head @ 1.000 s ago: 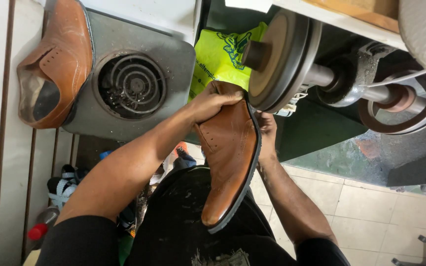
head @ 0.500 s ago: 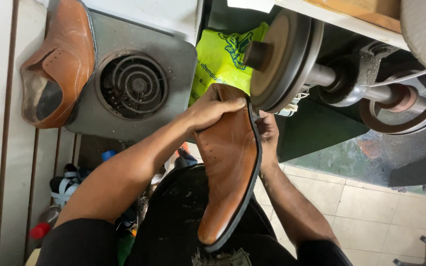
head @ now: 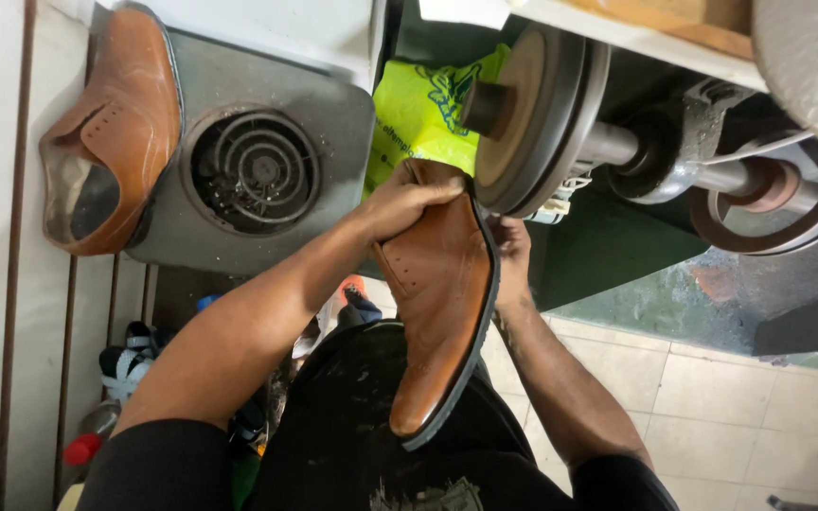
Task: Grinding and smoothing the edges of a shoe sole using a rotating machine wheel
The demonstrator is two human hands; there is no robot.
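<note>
Tiled floor (head: pixel 712 397) shows at 4 o'clock, below a green machine base. Nearest the camera, the person's dark apron (head: pixel 352 426) fills the bottom edge, its lower part cut off.

Since half a second ago the shoe (head: pixel 442 303) has tipped a little: its toe now points toward 6 o'clock over the apron, and its heel has come up against the wheel (head: pixel 532 123), where before it sat slightly lower and left of it.

Left hand (head: pixel 409 199) is closed over the heel end of the shoe from 10 o'clock, fingers curled across the top. Right hand (head: pixel 511 248) sits behind the sole at 3 o'clock of the shoe; mostly hidden, it seems to grip the edge, though the fingers cannot be made out.

Beyond the hands, a yellow-green bag (head: pixel 423 114) lies at 12 o'clock, partly covered by the wheel. Further left, a round grille (head: pixel 253 170) is set in a grey panel, and a second brown shoe (head: pixel 111 132) stands at 10 o'clock. At 1 o'clock the shaft (head: pixel 617 147) runs right to a pulley (head: pixel 769 203), cut by the frame.
</note>
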